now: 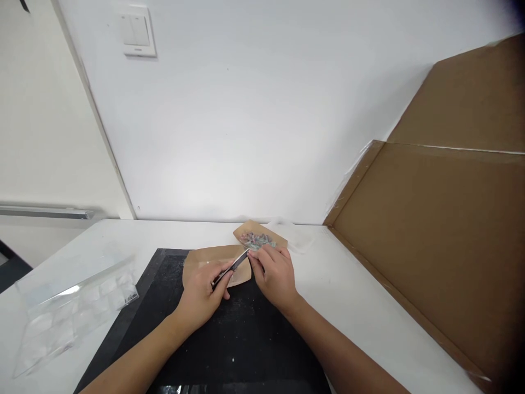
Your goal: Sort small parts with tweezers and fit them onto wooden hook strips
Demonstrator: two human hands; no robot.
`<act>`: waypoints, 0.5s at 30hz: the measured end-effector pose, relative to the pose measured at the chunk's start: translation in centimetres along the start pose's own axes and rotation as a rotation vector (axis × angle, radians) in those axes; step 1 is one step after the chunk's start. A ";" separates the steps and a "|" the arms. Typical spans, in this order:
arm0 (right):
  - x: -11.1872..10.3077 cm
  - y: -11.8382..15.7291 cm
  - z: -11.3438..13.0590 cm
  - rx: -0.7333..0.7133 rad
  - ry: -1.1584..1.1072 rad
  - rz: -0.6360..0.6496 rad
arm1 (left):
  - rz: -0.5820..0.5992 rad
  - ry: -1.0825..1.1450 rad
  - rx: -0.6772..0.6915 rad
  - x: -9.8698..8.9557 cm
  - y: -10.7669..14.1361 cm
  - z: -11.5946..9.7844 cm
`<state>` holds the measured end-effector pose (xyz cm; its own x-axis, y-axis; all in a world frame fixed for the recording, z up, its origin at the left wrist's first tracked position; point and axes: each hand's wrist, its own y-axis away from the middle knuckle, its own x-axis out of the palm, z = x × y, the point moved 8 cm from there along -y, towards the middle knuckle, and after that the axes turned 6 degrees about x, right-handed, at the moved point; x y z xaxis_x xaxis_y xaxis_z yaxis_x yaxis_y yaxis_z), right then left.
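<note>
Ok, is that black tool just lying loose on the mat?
No, the left hand grips the black tool between its thumb and fingers.

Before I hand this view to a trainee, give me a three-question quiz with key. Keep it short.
1. Which hand grips the nearer end of the slim dark tool?
2. Multiple choice: in the picture, the clear compartment box lies (A) at the left, (B) at the right, (C) in the middle.
3. Fill in: the small multicoloured pieces lie in the ____ (nearer/farther) of the two brown trays.

Key: 1. The left hand. 2. A. 3. Farther.
</note>
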<state>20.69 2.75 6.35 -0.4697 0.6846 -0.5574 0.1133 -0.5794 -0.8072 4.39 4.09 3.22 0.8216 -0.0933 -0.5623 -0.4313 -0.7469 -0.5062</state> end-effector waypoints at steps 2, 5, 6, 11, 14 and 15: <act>0.2 0.1 0.5 -0.031 -0.023 0.026 | -0.003 0.000 0.004 0.0 0.0 -0.1; 0.4 0.5 1.7 -0.083 -0.052 0.060 | -0.004 -0.002 0.002 -0.1 -0.1 -0.1; 0.3 0.5 1.9 -0.089 -0.054 0.061 | -0.004 0.001 0.001 -0.1 -0.1 -0.1; -0.2 0.1 0.3 -0.012 0.006 -0.011 | -0.012 0.018 -0.003 -0.1 0.0 -0.1; -0.2 0.1 -0.1 0.011 0.018 -0.021 | -0.009 0.025 -0.003 0.0 0.0 0.0; 0.0 0.2 0.2 0.004 0.007 -0.002 | -0.009 0.026 -0.003 0.0 0.0 0.0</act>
<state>20.51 2.55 6.23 -0.4642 0.6889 -0.5567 0.1091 -0.5793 -0.8078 4.38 4.08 3.18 0.8350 -0.1040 -0.5403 -0.4230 -0.7494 -0.5093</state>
